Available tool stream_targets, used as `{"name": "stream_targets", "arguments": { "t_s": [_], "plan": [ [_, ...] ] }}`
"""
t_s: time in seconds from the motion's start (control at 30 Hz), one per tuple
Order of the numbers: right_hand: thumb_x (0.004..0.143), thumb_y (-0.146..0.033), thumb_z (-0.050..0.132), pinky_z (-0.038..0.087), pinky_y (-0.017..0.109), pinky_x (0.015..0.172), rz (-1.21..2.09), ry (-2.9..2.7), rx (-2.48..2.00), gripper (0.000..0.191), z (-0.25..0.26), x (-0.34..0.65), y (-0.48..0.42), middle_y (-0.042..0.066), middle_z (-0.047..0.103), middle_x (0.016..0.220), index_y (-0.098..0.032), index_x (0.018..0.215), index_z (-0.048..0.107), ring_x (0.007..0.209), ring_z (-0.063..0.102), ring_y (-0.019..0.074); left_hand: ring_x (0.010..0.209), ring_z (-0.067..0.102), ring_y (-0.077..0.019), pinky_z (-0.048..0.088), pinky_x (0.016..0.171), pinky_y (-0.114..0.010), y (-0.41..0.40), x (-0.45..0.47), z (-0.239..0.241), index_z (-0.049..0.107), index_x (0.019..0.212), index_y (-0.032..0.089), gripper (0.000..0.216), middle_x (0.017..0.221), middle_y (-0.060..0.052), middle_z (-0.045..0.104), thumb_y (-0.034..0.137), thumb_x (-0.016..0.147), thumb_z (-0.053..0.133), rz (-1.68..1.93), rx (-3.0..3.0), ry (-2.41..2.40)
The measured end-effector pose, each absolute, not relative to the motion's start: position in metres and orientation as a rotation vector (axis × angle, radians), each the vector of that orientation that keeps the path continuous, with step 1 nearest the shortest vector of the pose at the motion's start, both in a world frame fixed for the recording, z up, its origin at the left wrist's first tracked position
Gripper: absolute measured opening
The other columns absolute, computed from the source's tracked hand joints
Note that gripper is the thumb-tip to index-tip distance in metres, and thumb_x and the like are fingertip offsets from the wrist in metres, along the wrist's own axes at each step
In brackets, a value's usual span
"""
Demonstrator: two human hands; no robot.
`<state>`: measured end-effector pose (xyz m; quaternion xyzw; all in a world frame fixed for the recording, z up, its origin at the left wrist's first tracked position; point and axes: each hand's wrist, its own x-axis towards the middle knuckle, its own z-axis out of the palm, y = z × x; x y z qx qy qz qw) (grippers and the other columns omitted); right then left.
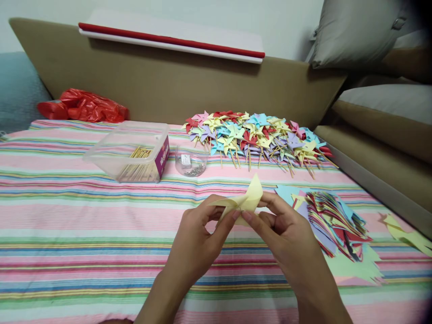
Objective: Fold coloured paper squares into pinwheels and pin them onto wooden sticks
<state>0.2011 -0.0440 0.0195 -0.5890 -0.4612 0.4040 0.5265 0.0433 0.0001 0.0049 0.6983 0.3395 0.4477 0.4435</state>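
A pale yellow paper pinwheel point(254, 194), its blades curled in, is held up over the striped cloth between both hands. My left hand point(199, 229) pinches it from the left, thumb near the centre. From the right, my right hand point(286, 225) grips it too, with its thumb tip close to the left thumb. Something small shows at the pinwheel's centre between the thumbs, too small to make out. Beyond the hands stands a clear round container point(191, 163) with small metal pieces. Right of my right hand lies a stack of cut coloured paper point(337, 225).
A plastic box point(111, 150) of wooden sticks point(140, 166) stands at the left. Many finished pinwheels on sticks point(256, 135) are heaped at the back. A red plastic bag point(89, 105) lies back left, loose yellow paper point(407, 236) at the right, cushions point(381, 108) beyond.
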Motion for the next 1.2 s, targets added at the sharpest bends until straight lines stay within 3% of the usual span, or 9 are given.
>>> {"name": "stream_targets", "arguments": {
  "t_s": [0.07,0.13,0.33,0.57,1.0,1.2],
  "plan": [
    [0.085,-0.043,0.071,0.02,0.027,0.048,0.966,-1.136,-1.468,0.028,0.0204,0.2018,-0.0455,-0.01,0.026,0.053,-0.024,0.106,0.067,0.05,0.024,0.0095,0.083,0.068,-0.0141,0.051,0.07,-0.023,-0.0001,0.0432,0.0052,0.068,0.097,0.021,0.01,0.09,-0.001,0.07,0.028,0.096,0.061,1.106,1.712,0.828],
    [0.086,-0.043,0.071,0.02,0.027,0.049,0.964,-1.144,-1.477,0.026,0.0196,0.2028,-0.0462,-0.009,0.023,0.054,-0.024,0.103,0.069,0.051,0.024,0.0101,0.081,0.067,-0.0134,0.05,0.069,-0.023,-0.0004,0.0426,0.0056,0.067,0.097,0.021,0.01,0.09,0.0,0.068,0.028,0.096,0.06,1.102,1.715,0.823],
    [0.086,-0.047,0.069,0.027,0.028,0.05,0.988,-1.172,-1.474,0.033,0.0136,0.2063,-0.0443,-0.005,0.046,0.059,-0.025,0.109,0.07,0.053,0.038,0.0124,0.076,0.063,-0.0125,0.044,0.062,-0.024,0.0002,0.0396,0.0063,0.066,0.093,0.021,0.014,0.085,0.0,0.067,0.03,0.098,0.058,1.037,1.831,0.906],
    [0.085,-0.051,0.069,0.029,0.026,0.049,0.99,-1.199,-1.492,0.037,0.011,0.2084,-0.0424,0.0,0.06,0.071,-0.022,0.108,0.07,0.058,0.047,0.0135,0.085,0.067,-0.0141,0.049,0.072,-0.025,0.0019,0.0374,0.005,0.064,0.099,0.023,0.009,0.091,0.001,0.07,0.028,0.099,0.056,1.018,1.811,0.835],
    [0.086,-0.049,0.069,0.019,0.027,0.05,0.976,-1.171,-1.512,0.028,0.0172,0.2028,-0.0447,-0.008,0.025,0.061,-0.022,0.093,0.069,0.055,0.024,0.0107,0.079,0.066,-0.0131,0.044,0.065,-0.023,0.0012,0.0346,0.008,0.061,0.095,0.023,0.008,0.086,0.002,0.07,0.022,0.098,0.054,0.981,1.869,0.87],
    [0.086,-0.048,0.069,0.018,0.027,0.048,0.962,-1.159,-1.502,0.027,0.0177,0.2011,-0.0444,-0.008,0.019,0.06,-0.022,0.091,0.068,0.053,0.021,0.0108,0.08,0.066,-0.0138,0.045,0.068,-0.024,0.0022,0.0349,0.0066,0.061,0.096,0.022,0.008,0.087,0.002,0.07,0.021,0.098,0.054,0.989,1.852,0.85]
  ]
}}
